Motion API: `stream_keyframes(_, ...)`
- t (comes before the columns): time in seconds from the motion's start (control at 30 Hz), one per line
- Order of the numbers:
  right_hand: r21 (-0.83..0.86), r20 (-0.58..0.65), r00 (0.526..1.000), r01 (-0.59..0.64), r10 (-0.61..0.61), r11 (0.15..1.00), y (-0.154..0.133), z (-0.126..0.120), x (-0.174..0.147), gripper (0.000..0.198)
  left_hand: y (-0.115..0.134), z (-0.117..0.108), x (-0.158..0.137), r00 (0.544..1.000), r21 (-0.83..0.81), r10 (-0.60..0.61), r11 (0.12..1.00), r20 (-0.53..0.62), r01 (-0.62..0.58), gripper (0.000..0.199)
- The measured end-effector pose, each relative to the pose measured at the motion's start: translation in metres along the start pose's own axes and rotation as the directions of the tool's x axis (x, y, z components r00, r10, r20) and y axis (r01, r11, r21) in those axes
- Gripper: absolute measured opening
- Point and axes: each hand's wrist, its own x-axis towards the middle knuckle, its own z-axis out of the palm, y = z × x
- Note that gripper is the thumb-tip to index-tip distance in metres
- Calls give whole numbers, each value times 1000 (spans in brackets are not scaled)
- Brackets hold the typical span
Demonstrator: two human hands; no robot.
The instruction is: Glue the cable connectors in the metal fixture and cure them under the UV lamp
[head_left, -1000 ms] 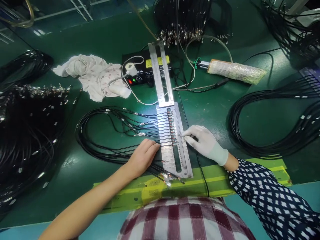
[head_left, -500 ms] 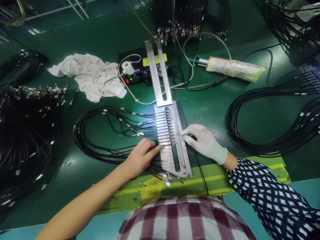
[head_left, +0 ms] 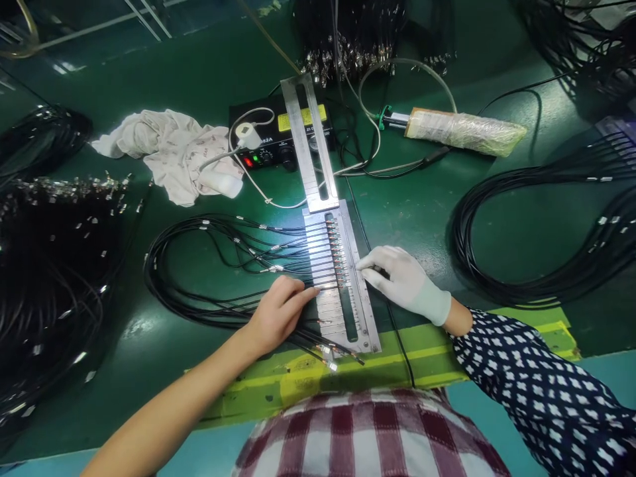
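Note:
A slotted metal fixture [head_left: 325,311] lies before me, with several black cables [head_left: 228,308] laid side by side across its upper grooves. Their stripped ends reach over the long slot. My left hand [head_left: 281,311], bare and with fingers curled, is closed on a cable at the fixture's left edge, its thumb stretched onto the plate. My right hand [head_left: 405,285], in a white glove, pinches the fixture's right edge with thumb and forefinger. Loose cable ends [head_left: 330,358] lie below my left hand, by the fixture's near end. The hinged-looking slotted cover plate [head_left: 304,146] extends away from the fixture.
Behind stands a black control box [head_left: 268,149] with red and green lights, next to a crumpled cloth [head_left: 173,156]. A wrapped syringe-like tool [head_left: 462,129] lies right of it. Cable bundles [head_left: 472,252] lie on the right, left and far side. Green-yellow tape [head_left: 278,387] runs along the front edge.
The view has shifted slightly. Both hands keep nearly the same places at the fixture, and the cables look unchanged.

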Motion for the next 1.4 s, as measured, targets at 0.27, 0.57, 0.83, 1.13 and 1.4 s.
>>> stream_keyframes(0.27,-1,5,1000,-1,1,1000,-1,-1,0,10,4,-1,-6,994,118,109,987,31,-112,44)
stream_keyframes(0.57,2,15,1000,-8,8,1000,-1,-1,0,10,2,4,-1,999,-36,-25,999,-27,25,47)
stream_keyframes(0.83,-1,19,1000,-4,4,1000,-1,-1,0,9,2,4,-2,998,-69,-58,996,-5,57,45)
stream_keyframes(1.13,-7,17,1000,0,0,1000,-1,-2,1,12,8,2,-14,994,219,-93,972,56,78,46)
stream_keyframes(1.4,-7,-23,999,36,-36,999,1,0,2,15,16,8,17,993,291,53,953,106,-82,31)
